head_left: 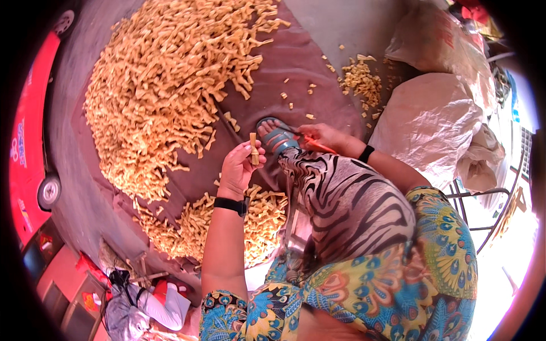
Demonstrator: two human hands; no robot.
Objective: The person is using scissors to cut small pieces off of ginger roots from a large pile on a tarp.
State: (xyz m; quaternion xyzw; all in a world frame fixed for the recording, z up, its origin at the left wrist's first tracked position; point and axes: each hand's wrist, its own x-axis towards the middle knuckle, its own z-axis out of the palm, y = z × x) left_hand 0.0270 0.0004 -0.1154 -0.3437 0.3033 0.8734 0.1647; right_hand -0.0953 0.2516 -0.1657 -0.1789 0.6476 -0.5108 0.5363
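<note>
My left hand (243,167), with a dark band on its wrist, is raised over the cloth. Its fingers pinch a short yellow strip with a knotted middle (254,149), held upright. To the right, beside my sandalled foot (276,134), my right hand (330,140) is closed on a slim tool with orange handles (319,146). The tool's working end is hard to make out near the sandal. A large heap of similar yellow knotted strips (165,85) covers the left of the brown cloth (318,91). A smaller heap (199,227) lies beneath my left forearm.
Short yellow offcuts (361,82) are piled beyond my foot, with several scattered on the cloth. Large pale woven sacks (426,122) stand at the right, near a dark metal frame (478,227). A red vehicle (28,142) is at the far left. Another person (136,307) sits at the lower left.
</note>
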